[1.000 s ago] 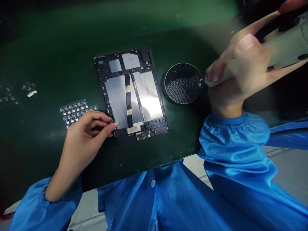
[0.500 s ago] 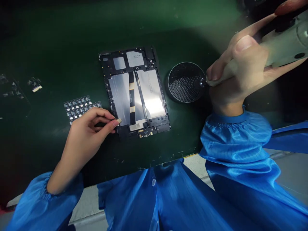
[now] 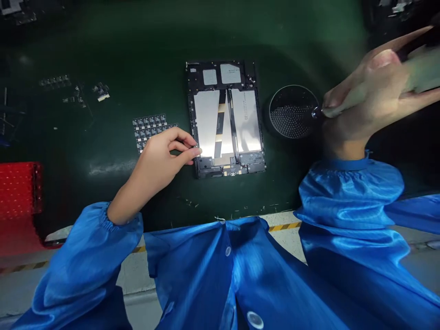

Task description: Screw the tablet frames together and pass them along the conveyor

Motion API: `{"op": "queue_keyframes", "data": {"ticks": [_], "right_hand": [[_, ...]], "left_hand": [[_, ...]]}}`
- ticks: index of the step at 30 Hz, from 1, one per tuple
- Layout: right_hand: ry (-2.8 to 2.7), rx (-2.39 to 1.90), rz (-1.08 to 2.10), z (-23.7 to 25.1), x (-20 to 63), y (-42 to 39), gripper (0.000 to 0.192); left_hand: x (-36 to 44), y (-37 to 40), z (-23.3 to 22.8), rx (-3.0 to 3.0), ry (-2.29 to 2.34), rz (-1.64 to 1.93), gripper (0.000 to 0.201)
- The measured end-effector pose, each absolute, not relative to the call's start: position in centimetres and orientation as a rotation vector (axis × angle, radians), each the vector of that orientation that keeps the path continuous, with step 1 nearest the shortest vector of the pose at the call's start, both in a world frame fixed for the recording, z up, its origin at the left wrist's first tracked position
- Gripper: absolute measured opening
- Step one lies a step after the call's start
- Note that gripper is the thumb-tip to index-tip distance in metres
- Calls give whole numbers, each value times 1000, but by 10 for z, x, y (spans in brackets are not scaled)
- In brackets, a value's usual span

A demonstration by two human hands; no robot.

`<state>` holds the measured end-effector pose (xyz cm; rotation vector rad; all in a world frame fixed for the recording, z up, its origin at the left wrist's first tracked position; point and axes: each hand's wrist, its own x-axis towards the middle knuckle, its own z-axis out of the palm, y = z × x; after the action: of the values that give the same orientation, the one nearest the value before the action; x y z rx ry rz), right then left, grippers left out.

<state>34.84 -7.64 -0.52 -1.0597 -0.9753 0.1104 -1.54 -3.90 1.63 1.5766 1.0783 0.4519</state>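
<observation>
Head view: round dish on green mat, filled with small screws, right of opened tablet; driver tip at dish rim, gripped by right hand, fingers wrapped tight. Tablet flat at mat centre, back off: two silver cells, flex strips between, dark frame; printing on cell unreadable. Left hand at tablet's lower left edge, thumb and fingertips pinched together, part sheet just beside.
</observation>
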Motion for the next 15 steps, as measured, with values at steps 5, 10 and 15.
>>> {"op": "queue_keyframes", "data": {"ticks": [5, 10, 15], "right_hand": [[-1077, -921, 57, 2, 344, -73, 49], [-1158, -879, 58, 2, 348, -70, 42], [-1183, -899, 104, 1, 350, -72, 47]], "left_hand": [[-12, -37, 23, 1574, 1089, 428, 15], [-13, -36, 22, 1604, 1116, 422, 16], [-16, -34, 19, 1622, 1121, 415, 18]]}}
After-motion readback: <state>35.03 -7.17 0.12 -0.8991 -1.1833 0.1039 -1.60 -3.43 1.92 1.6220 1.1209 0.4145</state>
